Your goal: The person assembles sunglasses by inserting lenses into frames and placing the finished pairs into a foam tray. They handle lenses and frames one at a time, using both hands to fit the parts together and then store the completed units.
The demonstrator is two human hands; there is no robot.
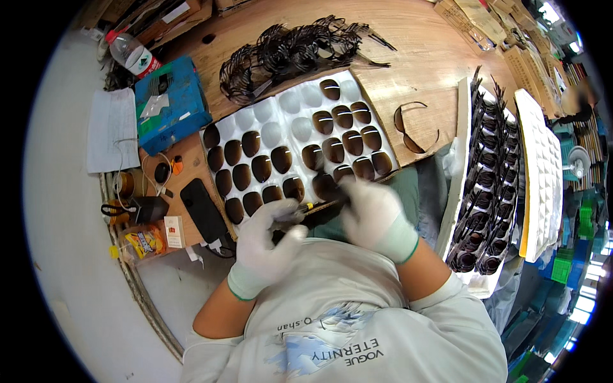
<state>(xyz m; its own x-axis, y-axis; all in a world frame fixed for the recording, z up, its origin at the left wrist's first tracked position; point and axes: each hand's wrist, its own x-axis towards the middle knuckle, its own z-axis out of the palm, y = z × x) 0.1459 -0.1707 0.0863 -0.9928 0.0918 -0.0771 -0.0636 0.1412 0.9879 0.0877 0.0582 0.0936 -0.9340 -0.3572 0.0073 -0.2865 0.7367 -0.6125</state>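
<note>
Both my hands wear white gloves and work at the near edge of a white lens tray (274, 113) holding rows of dark brown sunglass lenses (280, 159). My left hand (267, 247) is closed, thumb toward the fingers, around something dark I cannot make out. A small yellow piece (308, 206) shows just past its fingertips. My right hand (378, 217) is closed and smeared by motion, a dark thing at its fingertips close to the nearest lenses. Beyond the tray lies a heap of dark eyeglass frames (300, 54). One pair of sunglasses (408, 127) rests right of the tray.
On the right stands a white foam box (457, 172) packed with sunglasses, with a white foam tray (538, 172) beside it. To the left lie a blue box (167, 102), a black phone (203, 208), a bottle (132, 54) and a snack bag (143, 242). Cardboard boxes (472, 25) sit far right.
</note>
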